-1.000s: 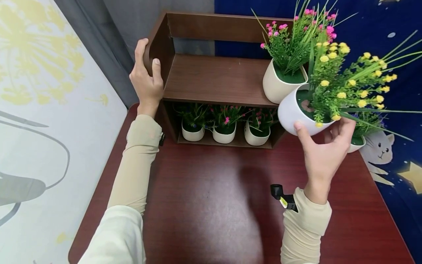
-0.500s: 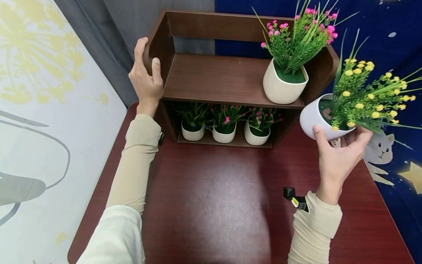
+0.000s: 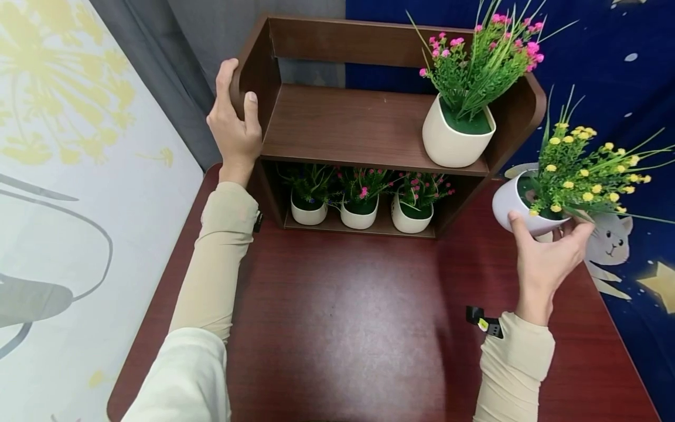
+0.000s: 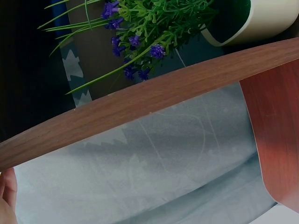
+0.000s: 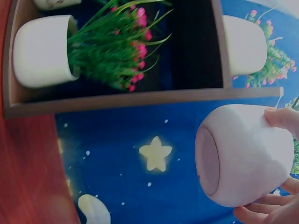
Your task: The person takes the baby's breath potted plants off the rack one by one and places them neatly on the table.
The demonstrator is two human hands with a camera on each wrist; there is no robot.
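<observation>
My left hand [image 3: 234,130] grips the left side panel of a brown wooden shelf [image 3: 343,120], thumb on the inner side and fingers on the outer. Only a bit of that hand shows at the left wrist view's lower-left edge. To the right of the shelf, my right hand [image 3: 551,258] holds a white pot [image 3: 507,204] of yellow artificial flowers [image 3: 585,187] between thumb and fingers. The pot is tilted and in the air; its base and lower side face the right wrist camera. On the upper board, at its right end, stands a cream pot [image 3: 456,143] of pink flowers.
Inside the lower compartment, 3 small potted plants [image 3: 358,219] stand in a row. The shelf stands on a dark red table [image 3: 343,316]. A blue star-patterned curtain [image 3: 622,117] hangs behind on the right; a grey curtain [image 3: 179,64] and a white printed surface [image 3: 79,223] lie left.
The right hand has carried the yellow-flowered pot rightward and down, away from the pink-flowered pot and the shelf's front right corner. The left hand has stayed on the shelf panel.
</observation>
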